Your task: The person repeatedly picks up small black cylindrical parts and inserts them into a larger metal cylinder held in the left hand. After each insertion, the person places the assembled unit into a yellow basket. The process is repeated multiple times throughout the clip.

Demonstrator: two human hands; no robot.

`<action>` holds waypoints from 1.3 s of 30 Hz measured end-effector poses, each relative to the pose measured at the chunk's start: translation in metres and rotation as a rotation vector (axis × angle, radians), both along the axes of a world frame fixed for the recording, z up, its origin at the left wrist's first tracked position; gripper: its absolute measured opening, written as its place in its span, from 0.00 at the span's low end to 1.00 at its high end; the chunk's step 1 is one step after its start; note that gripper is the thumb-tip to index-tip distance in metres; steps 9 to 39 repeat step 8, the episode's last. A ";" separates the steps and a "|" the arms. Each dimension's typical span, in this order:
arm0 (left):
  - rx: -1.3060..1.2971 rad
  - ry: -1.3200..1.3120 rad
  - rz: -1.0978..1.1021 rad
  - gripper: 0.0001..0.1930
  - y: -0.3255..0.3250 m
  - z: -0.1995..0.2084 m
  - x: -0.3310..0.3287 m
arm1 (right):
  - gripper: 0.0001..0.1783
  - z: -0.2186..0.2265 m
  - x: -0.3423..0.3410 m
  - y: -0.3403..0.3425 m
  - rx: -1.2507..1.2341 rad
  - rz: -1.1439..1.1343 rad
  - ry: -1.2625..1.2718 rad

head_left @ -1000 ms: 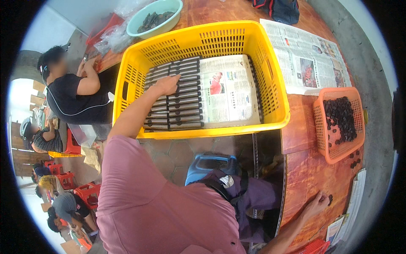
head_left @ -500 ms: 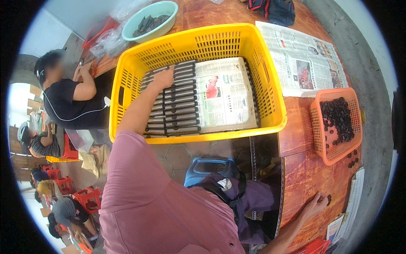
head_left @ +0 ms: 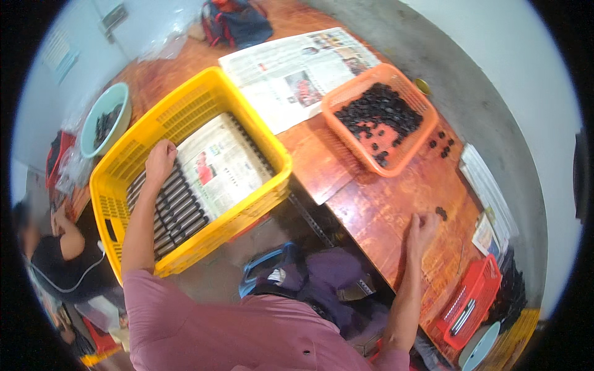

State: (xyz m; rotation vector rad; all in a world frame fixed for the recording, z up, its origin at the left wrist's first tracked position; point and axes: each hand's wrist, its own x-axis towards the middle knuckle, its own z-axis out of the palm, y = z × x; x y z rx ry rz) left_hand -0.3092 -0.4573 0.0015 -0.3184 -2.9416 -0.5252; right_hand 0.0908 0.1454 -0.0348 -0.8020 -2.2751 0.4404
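In the yellow crate point(head_left: 219, 77), dark metal rods point(head_left: 170, 213) with black ends lie side by side in a row. A newspaper sheet point(head_left: 226, 167) covers the part of the crate to their right. My left hand point(head_left: 161, 162) reaches in over the rods' far end, fingers curled down beside the paper's edge; the fingertips are hidden. On the wooden table my right hand point(head_left: 423, 230) rests with its fingers drawn together, and what they hold is too small to make out. Several small black caps point(head_left: 441, 213) lie just beyond those fingers.
An orange basket point(head_left: 385, 162) of black caps stands right of the crate, loose caps point(head_left: 444, 145) beside it. Newspaper point(head_left: 272, 80) covers the table behind. A pale green basin point(head_left: 93, 139) stands left; a red basket point(head_left: 473, 303) is near right. A person point(head_left: 59, 260) sits at left.
My view has swung to the right, so the crate sits further left. My left hand has shifted toward the rods' far end near the newspaper. My right hand remains by the loose caps.
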 end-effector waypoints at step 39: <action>0.233 0.089 -0.566 0.16 0.171 0.088 0.037 | 0.22 0.108 -0.013 -0.015 -0.030 0.211 0.111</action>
